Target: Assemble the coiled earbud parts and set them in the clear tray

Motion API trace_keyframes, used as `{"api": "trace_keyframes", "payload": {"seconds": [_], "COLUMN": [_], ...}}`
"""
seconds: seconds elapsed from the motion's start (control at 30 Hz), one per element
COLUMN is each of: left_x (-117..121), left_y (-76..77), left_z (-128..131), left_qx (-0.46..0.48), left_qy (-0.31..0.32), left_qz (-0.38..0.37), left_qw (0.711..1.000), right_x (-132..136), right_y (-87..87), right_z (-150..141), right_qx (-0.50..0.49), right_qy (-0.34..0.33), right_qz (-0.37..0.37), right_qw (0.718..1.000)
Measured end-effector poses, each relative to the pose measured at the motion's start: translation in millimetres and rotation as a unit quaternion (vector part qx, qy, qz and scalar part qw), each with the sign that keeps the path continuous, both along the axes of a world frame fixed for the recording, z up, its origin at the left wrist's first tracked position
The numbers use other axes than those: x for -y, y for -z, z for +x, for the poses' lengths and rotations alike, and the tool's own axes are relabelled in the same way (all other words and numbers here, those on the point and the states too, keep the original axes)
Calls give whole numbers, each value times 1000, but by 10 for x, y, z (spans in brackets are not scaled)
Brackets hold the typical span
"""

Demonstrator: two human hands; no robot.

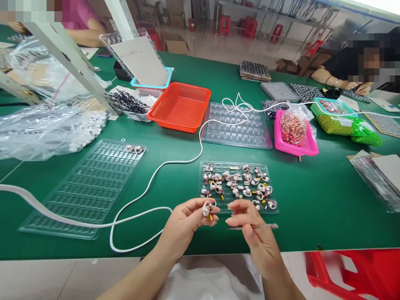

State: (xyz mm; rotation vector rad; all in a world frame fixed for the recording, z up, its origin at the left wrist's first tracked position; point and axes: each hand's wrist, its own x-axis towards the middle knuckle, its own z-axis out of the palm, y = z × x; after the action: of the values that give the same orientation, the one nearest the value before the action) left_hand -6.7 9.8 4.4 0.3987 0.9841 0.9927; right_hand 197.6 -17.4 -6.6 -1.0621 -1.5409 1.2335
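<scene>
My left hand pinches a small white curved earphone piece between thumb and fingers, with a yellow tab hanging below it. To its right, my right hand grips a thin metal tool, perhaps tweezers; its tip is blurred near the fingers. A gap separates the tool from the earphone piece. Just beyond both hands lies a clear plastic tray scattered with several similar pieces, some with yellow tabs and red bits.
Left is a clear slotted tray with a few pieces at its far end. A white cable winds across the green table. Farther back are a red basket, another clear tray and a pink basket. Co-workers sit opposite.
</scene>
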Motion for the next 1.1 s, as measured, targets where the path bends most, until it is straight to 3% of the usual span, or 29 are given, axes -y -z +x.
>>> {"api": "trace_keyframes", "payload": {"seconds": [0.27, 0.33, 0.43, 0.53, 0.6, 0.87, 1.1], "left_x": [-50, -30, 35, 118, 161, 186, 169], "left_y": [-13, -27, -39, 0, 51, 112, 95], "left_z": [-46, -46, -39, -31, -26, -15, -36], "left_qx": [-52, -89, -157, -213, -235, -292, -295], "left_qy": [-34, -38, -40, -33, -32, -39, -29], "left_qz": [54, 80, 117, 152, 180, 236, 232], "left_qw": [997, 992, 980, 965, 955, 926, 926], "right_x": [35, 25, 35, 48, 40, -22, -31], "right_y": [122, 96, 28, -39, -71, -77, -62], "right_z": [105, 120, 89, -22, -115, -290, -301], "right_qx": [195, 167, 31, -118, -169, -201, -205], "right_qy": [-89, -78, 0, 71, 82, 71, 78], "right_qz": [11, 23, 15, 18, 35, 28, 21], "right_qw": [977, 983, 999, 990, 981, 977, 975]}}
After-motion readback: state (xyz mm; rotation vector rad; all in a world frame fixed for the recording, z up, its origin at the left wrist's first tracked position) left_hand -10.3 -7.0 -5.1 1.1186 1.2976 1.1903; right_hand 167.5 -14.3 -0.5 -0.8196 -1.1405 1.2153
